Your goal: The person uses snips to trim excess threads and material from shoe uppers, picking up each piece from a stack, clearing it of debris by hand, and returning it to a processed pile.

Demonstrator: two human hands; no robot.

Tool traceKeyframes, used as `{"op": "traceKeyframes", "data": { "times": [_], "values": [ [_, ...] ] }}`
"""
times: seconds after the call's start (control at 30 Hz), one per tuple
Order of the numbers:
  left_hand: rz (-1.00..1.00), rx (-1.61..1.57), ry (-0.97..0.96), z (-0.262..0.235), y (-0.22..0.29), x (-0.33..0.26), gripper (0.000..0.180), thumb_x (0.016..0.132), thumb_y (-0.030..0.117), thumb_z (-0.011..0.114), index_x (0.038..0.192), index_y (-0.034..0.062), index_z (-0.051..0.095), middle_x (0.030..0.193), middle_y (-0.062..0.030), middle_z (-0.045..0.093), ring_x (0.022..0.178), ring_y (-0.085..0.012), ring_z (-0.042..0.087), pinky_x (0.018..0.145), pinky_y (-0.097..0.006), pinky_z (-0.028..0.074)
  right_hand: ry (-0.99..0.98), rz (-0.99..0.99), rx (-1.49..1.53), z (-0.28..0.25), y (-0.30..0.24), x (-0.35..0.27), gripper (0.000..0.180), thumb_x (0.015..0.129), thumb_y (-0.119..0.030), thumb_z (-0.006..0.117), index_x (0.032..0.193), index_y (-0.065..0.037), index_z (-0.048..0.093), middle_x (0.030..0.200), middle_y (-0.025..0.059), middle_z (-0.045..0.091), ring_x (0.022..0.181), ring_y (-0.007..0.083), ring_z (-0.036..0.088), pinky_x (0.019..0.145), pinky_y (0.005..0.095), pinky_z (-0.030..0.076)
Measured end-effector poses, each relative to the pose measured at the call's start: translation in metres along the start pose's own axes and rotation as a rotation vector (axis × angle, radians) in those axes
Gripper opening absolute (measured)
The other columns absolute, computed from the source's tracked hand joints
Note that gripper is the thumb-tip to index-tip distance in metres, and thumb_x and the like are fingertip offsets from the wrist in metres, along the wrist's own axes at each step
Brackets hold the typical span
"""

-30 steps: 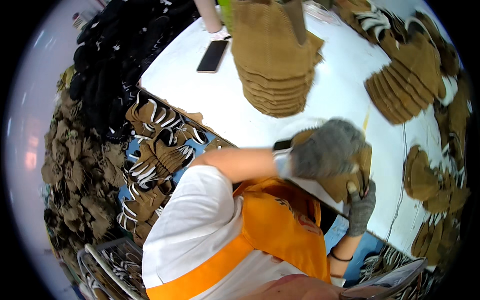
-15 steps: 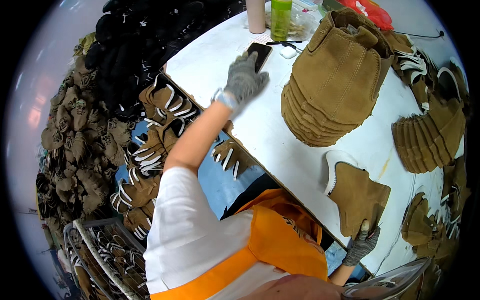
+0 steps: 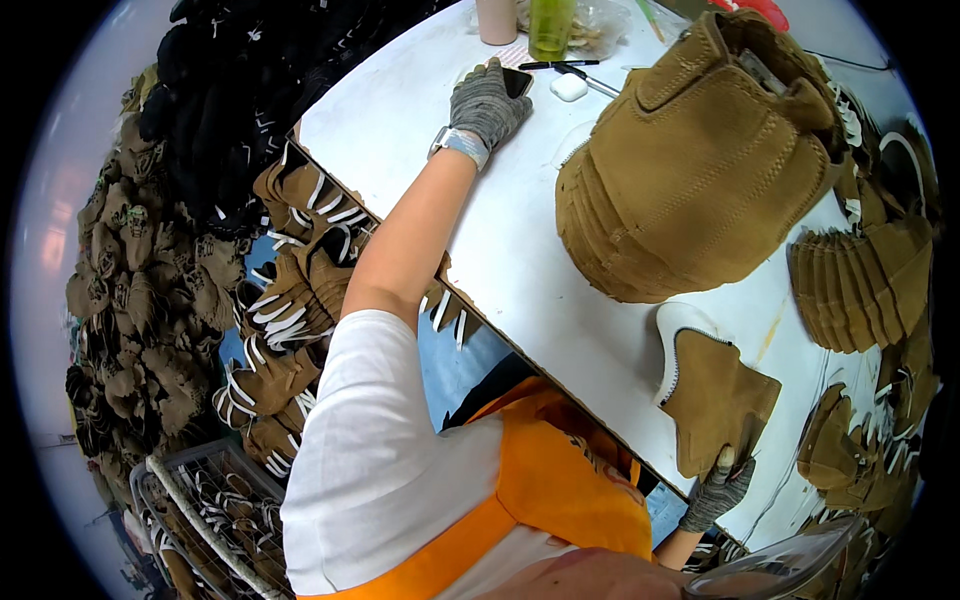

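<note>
My left hand (image 3: pixel 488 106), in a grey knit glove, is closed over a dark phone (image 3: pixel 517 83) at the table's far left. Its fingers cover most of the phone; only the far right corner shows. At the near right my right hand (image 3: pixel 718 492), in a grey glove with a bare thumb tip, pinches the lower edge of a flat brown suede boot upper (image 3: pixel 715 395). That piece has a white curved edge strip (image 3: pixel 672 350) and lies on the white table (image 3: pixel 530 270). Beyond it lies a large nested stack of brown boot uppers (image 3: pixel 690 180).
Near the phone are pens (image 3: pixel 560 64), a white earphone case (image 3: pixel 569 88), a green bottle (image 3: pixel 550 30) and a pink cup (image 3: pixel 497 22). More brown uppers (image 3: pixel 850 290) lie at the right. Piled shoe parts (image 3: pixel 150 260) and a wire cart (image 3: pixel 205 500) flank the table's left side.
My left hand has moved farther forward and its fingers have closed over the phone. My right hand keeps its hold on the boot upper. The view has shifted slightly.
</note>
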State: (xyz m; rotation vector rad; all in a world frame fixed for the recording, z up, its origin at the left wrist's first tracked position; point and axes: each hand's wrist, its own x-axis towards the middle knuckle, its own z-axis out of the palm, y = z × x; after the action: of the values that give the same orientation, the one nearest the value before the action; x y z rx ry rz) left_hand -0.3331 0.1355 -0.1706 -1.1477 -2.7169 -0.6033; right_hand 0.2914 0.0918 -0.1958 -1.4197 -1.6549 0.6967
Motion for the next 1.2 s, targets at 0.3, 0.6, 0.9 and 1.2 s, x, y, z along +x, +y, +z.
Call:
{"op": "traceKeyframes", "data": {
  "times": [0.3, 0.6, 0.9, 1.2],
  "values": [
    [-0.032, -0.39, 0.06, -0.036, -0.014, -0.008, 0.088, 0.076, 0.052, 0.065, 0.138, -0.0001, 0.032, 0.141, -0.026, 0.033, 0.133, -0.0355, 0.031, 0.108, -0.039, 0.027, 0.047, -0.031, -0.184, 0.005, -0.018, -0.001, 0.045, 0.083, -0.04, 0.067, 0.089, 0.002, 0.053, 0.081, 0.0058, 0.055, 0.074, 0.0164, 0.047, 0.07, 0.0289, 0.044],
    [0.115, -2.111, -0.201, -0.053, 0.02, -0.214, 0.02, 0.084, 0.018, 0.064, 0.1, 0.0071, 0.058, 0.093, -0.0064, 0.059, 0.089, -0.0198, 0.055, 0.084, -0.033, 0.044, 0.0, 0.008, -0.251, 0.002, -0.011, 0.004, 0.049, 0.086, -0.047, 0.061, 0.085, 0.001, 0.053, 0.073, 0.0047, 0.049, 0.069, 0.0165, 0.041, 0.065, 0.029, 0.039],
    [0.639, -0.599, -0.221, -0.062, 0.061, -0.248, 0.015, 0.076, 0.021, 0.069, 0.084, 0.0094, 0.066, 0.068, -0.0053, 0.058, 0.068, -0.0242, 0.057, 0.063, -0.037, 0.043, 0.033, 0.018, -0.186, 0.002, -0.014, 0.0, 0.041, 0.085, -0.038, 0.065, 0.094, 0.001, 0.057, 0.083, 0.0022, 0.055, 0.074, 0.013, 0.048, 0.071, 0.0256, 0.043],
    [0.668, -0.463, -0.199, -0.059, 0.065, -0.254, 0.014, 0.077, 0.023, 0.067, 0.084, 0.0102, 0.066, 0.074, -0.0055, 0.061, 0.071, -0.0248, 0.058, 0.065, -0.038, 0.044, 0.11, -0.041, -0.034, 0.014, -0.022, -0.002, 0.041, 0.085, -0.038, 0.066, 0.097, -0.002, 0.051, 0.08, -0.001, 0.042, 0.073, 0.012, 0.038, 0.071, 0.0243, 0.037]
  ]
}}
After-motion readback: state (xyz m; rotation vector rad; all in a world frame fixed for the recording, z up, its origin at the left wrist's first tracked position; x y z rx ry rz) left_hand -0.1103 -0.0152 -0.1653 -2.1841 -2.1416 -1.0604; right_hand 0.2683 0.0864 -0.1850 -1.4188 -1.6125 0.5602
